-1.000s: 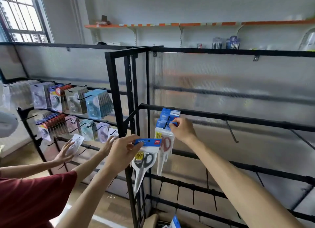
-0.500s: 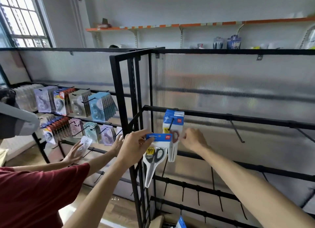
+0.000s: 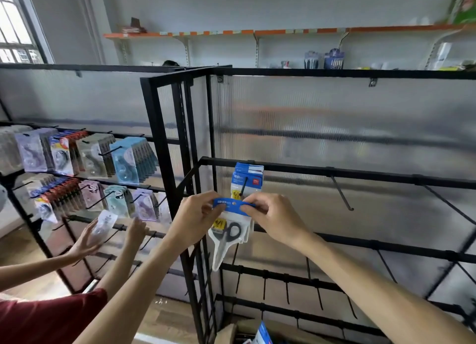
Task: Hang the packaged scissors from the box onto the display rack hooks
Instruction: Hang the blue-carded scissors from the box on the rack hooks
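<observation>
A pale grey-white painted wall [image 3: 257, 6] runs across the back, carrying a long orange-edged wall shelf [image 3: 283, 31] on white metal brackets, with a few small packaged goods standing below it. At the upper left, a barred window with a dark frame [image 3: 18, 27] lets in bright daylight. Translucent ribbed plastic panels [image 3: 334, 117] back the black metal frames. To the left, a second black rack of hanging blister-packed stationery [image 3: 85, 163] stands over a light wooden floor [image 3: 20, 243].

Scissors pack [image 3: 226, 230] held between both hands, below hung packs [image 3: 248, 179] on the rack hook [image 3: 243, 186].
</observation>
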